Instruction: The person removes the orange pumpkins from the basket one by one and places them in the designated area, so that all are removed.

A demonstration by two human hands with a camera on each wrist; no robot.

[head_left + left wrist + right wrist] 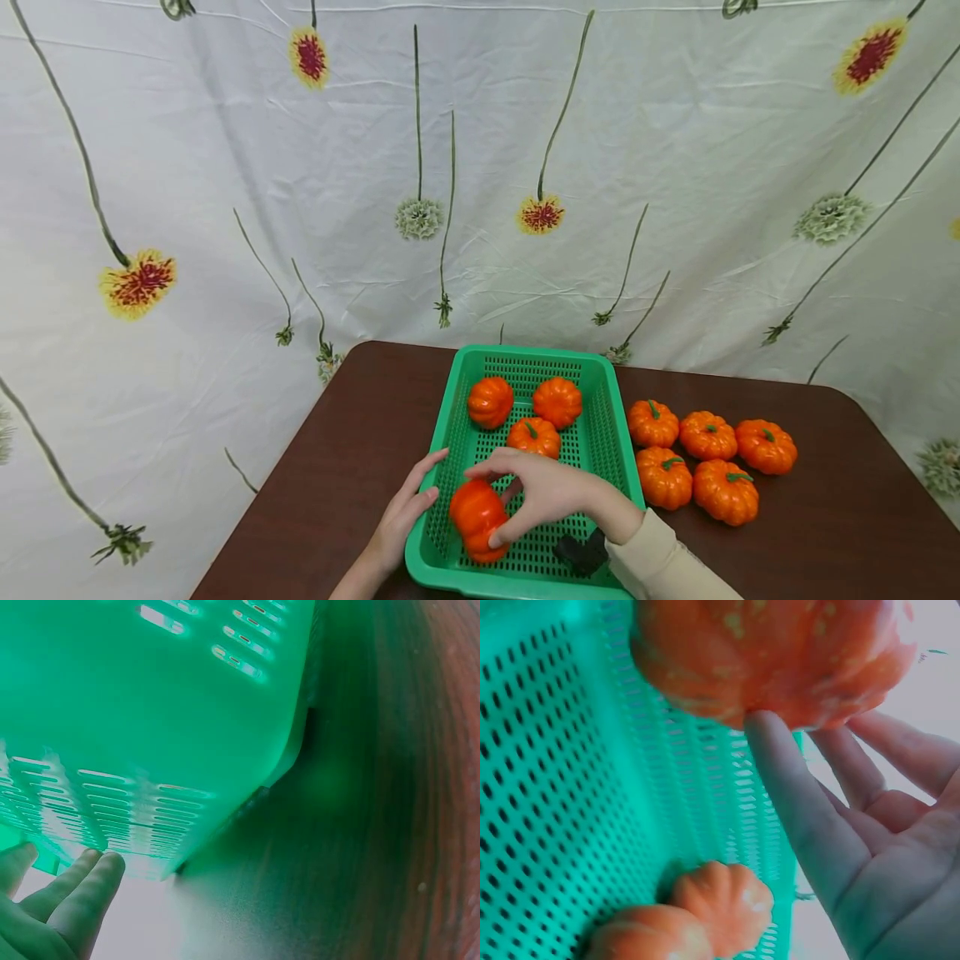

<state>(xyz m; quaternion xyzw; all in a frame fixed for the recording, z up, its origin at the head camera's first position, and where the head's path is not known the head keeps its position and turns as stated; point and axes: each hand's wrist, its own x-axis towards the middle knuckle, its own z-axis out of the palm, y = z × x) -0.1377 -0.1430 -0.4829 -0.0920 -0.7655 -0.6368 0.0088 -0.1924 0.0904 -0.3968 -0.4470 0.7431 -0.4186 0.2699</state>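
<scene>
Over the near left part of a green perforated plastic basket (pixel 621 433), my right hand (pixel 551 492) grips a small orange pumpkin (pixel 477 521) between thumb and fingers. The right wrist view shows the thumb (pixel 791 787) pressed against the side of that pumpkin (pixel 780 660). My left hand (pixel 401 517) is at the basket's left rim, fingers extended and holding nothing. In the left wrist view its fingers (pixel 82 896) lie alongside the basket's slotted outer wall (pixel 150 735). Three other pumpkins rest farther back inside: one at left (pixel 491 402), one at right (pixel 557 402), one nearer (pixel 533 435).
Several orange pumpkins with green stems (pixel 726 492) sit on the brown table (pixel 825 500) to the right of the basket. Behind the table hangs a white cloth (pixel 337 167) printed with flowers. A black object (pixel 581 554) shows below my right wrist.
</scene>
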